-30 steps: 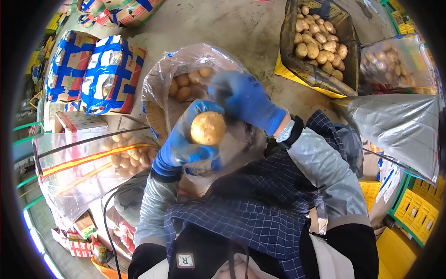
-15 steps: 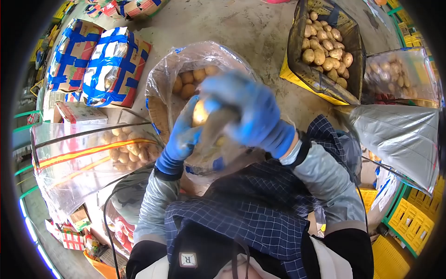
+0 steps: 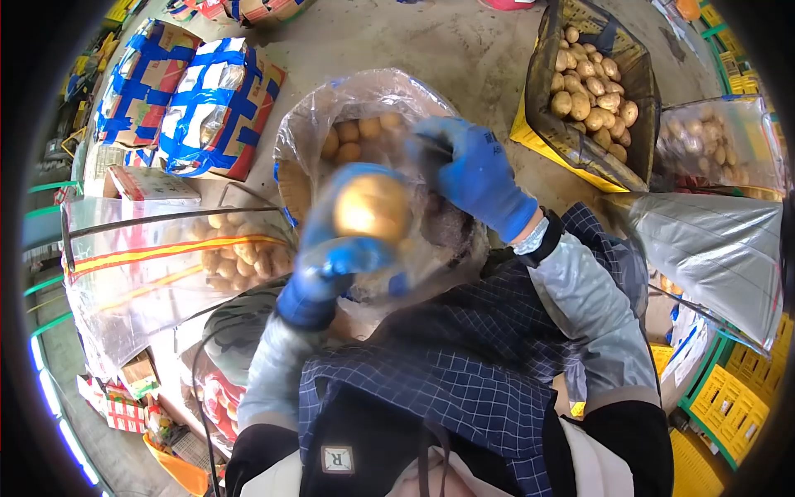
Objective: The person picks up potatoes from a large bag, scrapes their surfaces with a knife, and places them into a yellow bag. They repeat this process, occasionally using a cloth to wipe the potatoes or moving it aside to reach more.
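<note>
My left hand (image 3: pixel 308 277), in a blue glove, is closed around a tan potato (image 3: pixel 371 209) and slightly smeared by motion. The potato is above a round container lined with a clear plastic bag (image 3: pixel 290 124). Inside the liner, several potatoes (image 3: pixel 348 151) lie at the far side. My right hand (image 3: pixel 482 176), gloved in blue too, is at the container's right, apart from the potato. Its fingers are curled around something dark (image 3: pixel 431 156) that I cannot make out. Below that hand, a dark brown crumpled mass (image 3: pixel 449 225) shows in the bag.
At the upper right stands a yellow crate (image 3: pixel 534 137) with a dark liner and several potatoes. Clear bags of potatoes stand left (image 3: pixel 149 290) and far right (image 3: pixel 675 153). Blue-taped boxes (image 3: pixel 211 103) are at the upper left. A silver sheet (image 3: pixel 704 248) lies at the right.
My hands have drawn apart. The left hand has turned, bringing the potato up closer to the camera; the right hand has moved right and away with the dark thing.
</note>
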Demonstrator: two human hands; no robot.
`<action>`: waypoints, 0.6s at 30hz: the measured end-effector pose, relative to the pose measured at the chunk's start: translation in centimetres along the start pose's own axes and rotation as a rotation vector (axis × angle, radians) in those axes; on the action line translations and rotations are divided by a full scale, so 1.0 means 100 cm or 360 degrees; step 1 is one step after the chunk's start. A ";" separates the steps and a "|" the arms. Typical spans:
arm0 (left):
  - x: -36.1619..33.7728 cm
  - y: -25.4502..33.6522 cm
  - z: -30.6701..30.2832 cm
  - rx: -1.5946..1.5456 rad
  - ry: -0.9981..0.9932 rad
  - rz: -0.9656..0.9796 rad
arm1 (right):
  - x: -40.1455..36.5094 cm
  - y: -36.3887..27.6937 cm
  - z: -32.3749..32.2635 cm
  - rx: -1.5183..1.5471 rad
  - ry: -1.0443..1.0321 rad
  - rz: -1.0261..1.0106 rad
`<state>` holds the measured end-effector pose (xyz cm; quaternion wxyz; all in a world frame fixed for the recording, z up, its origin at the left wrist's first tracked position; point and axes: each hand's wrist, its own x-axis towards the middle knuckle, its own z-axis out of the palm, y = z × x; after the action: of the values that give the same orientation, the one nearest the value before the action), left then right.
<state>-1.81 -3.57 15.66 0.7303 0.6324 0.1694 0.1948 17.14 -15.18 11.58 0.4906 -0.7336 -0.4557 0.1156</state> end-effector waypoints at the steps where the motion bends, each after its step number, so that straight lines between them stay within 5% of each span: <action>1: -0.012 0.017 -0.013 0.0426 0.0387 0.0308 | 0.003 0.000 -0.006 -0.0031 -0.0009 0.0046; 5: -0.074 0.154 -0.144 0.2149 0.1997 0.1248 | -0.004 0.007 -0.015 -0.0007 0.0025 0.0260; 7: -0.116 0.207 -0.211 0.2460 0.2359 0.1022 | 0.001 0.006 -0.019 0.0130 0.0023 0.0357; 10: -0.161 0.228 -0.266 0.2637 0.2090 -0.0510 | 0.005 0.001 -0.023 0.0166 0.0054 0.0388; 11: -0.164 0.212 -0.273 0.2721 0.2079 -0.0355 | 0.007 -0.004 -0.023 0.0160 0.0059 0.0390; 12: -0.140 0.192 -0.243 0.3343 0.1660 0.0564 | 0.009 -0.007 -0.023 0.0153 0.0059 0.0388; 13: -0.108 0.169 -0.208 0.3151 0.1568 0.0961 | 0.011 -0.011 -0.022 0.0152 0.0043 0.0428; 14: -0.079 0.148 -0.174 0.2891 0.1226 0.1008 | 0.012 -0.015 -0.021 0.0150 0.0019 0.0466; 15: -0.053 0.104 -0.161 0.2387 0.1170 0.0694 | 0.013 -0.018 -0.019 0.0146 -0.0003 0.0499; 16: -0.012 0.067 -0.135 0.1736 0.0775 0.0695 | 0.013 -0.016 -0.016 0.0089 -0.0036 0.0444; 17: 0.026 0.039 -0.112 0.1405 0.0247 0.0248 | 0.010 -0.013 -0.012 0.0032 -0.0066 0.0391; 18: 0.059 -0.004 -0.104 0.1426 0.0173 -0.0365 | 0.008 -0.011 -0.010 -0.0024 -0.0093 0.0340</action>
<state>-1.86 8.27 13.75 0.3921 0.8516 0.3438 0.0532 17.59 -15.12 13.22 0.4564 -0.7780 -0.3900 0.1851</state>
